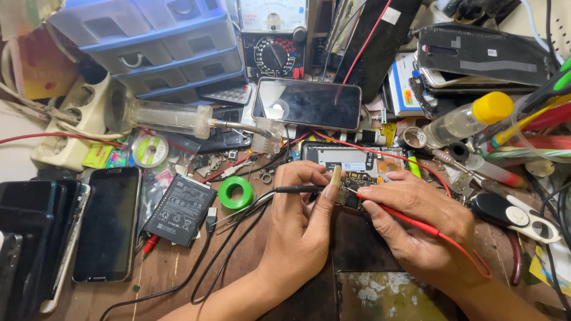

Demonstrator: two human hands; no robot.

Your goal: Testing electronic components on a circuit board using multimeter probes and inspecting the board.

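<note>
Head view: the left hand (300, 217) pinches a black test probe (297, 189) between thumb and fingers, its tip laid on the circuit board of the opened smartphone (357, 163) at the bench centre. The right hand (416, 220) grips a red test probe (404, 217), tip touching the same board. An analog multimeter (273, 41) stands behind, a phone battery (181, 209) and green tape roll (235, 193) lie to the left.

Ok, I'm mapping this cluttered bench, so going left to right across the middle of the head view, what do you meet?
Stack of dark phones → black phone lying face up → loose phone battery → green tape roll → left hand holding a black probe → right hand holding a red probe → black-and-white tool.
</note>
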